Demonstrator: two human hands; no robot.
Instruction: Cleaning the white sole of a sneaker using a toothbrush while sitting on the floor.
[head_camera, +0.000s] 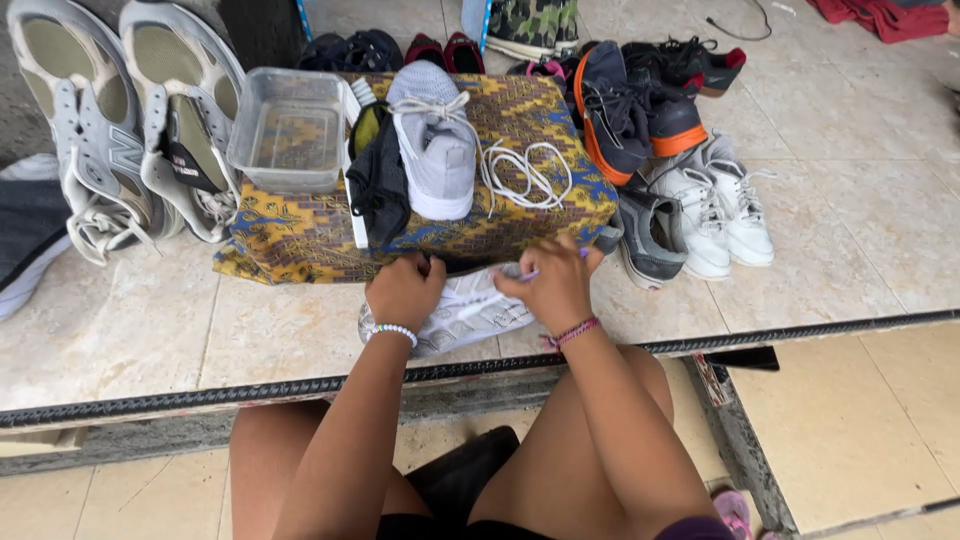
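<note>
On the tiled ledge before my knees: white shoe (462, 312) on its side, just below the patterned box (520, 215). My left hand (405, 290) curled on its heel end, gripping. My right hand (550, 285) pinches something thin at the upper, probably a lace; hard to tell. Grey shoe (437, 140), loose lace (525, 170), clear tub (290, 128) on the box.

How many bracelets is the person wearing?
2. A white beaded bracelet sits on the left wrist, behind the left hand. A pink bracelet sits on the right wrist, behind the right hand. Both hands rest on a white shoe.
</note>
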